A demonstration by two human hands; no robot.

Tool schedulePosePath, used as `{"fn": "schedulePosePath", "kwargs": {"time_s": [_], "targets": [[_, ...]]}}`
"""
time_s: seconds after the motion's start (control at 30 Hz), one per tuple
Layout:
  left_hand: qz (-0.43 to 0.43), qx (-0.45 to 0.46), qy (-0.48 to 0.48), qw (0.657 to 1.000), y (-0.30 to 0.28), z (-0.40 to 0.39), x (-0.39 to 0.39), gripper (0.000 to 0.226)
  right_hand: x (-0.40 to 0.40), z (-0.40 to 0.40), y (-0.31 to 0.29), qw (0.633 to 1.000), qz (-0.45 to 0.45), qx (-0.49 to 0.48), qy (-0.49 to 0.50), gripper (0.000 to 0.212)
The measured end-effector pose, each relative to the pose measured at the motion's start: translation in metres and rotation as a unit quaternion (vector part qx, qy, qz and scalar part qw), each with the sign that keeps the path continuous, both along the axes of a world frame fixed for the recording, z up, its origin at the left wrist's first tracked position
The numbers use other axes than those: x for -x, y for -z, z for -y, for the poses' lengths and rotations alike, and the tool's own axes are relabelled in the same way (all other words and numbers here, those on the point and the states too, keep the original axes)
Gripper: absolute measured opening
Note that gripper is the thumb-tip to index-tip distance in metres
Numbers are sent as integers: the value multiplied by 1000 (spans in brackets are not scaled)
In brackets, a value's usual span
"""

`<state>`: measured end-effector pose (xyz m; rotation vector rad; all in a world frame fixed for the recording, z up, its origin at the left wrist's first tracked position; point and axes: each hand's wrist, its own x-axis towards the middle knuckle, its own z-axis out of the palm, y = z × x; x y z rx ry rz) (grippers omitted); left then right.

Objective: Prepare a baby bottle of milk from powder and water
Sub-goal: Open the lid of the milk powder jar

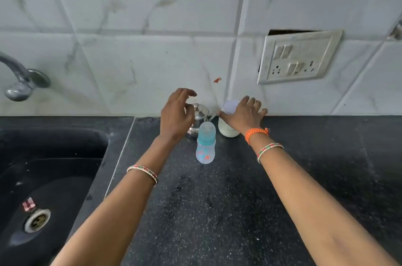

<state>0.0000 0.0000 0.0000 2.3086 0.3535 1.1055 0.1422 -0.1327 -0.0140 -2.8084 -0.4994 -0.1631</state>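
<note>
A clear baby bottle (205, 142) with a teal collar and a clear cap stands upright on the black counter (217, 200). Behind it on the left is a small steel lidded pot (196, 116). On the right, against the wall, stands a white jar of powder (227, 126) with a pale lid. My left hand (177, 113) hovers over the steel pot, fingers curled and apart, holding nothing. My right hand (244, 116) reaches across the jar with fingers spread, covering part of it. Whether it touches the jar I cannot tell.
A black sink (43, 178) with a steel drain fills the left side, under a steel tap (19, 82) on the tiled wall. A switch and socket plate (298, 56) is on the wall to the right.
</note>
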Motion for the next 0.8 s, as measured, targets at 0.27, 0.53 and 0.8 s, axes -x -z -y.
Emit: {"fn": "schedulePosePath", "kwargs": {"time_s": [0.27,0.53,0.8], "targets": [[-9,28,5,1000,20,-13,-10,25,-26,-18,3,996,-88,-18,-29,84],[-33,60,31,997,8,7,22,22,14,10,-41,999,-22,-36,-31,76],[-67,111,137,982,8,59,83,39,103,60,-87,997,8,-13,-81,70]]}}
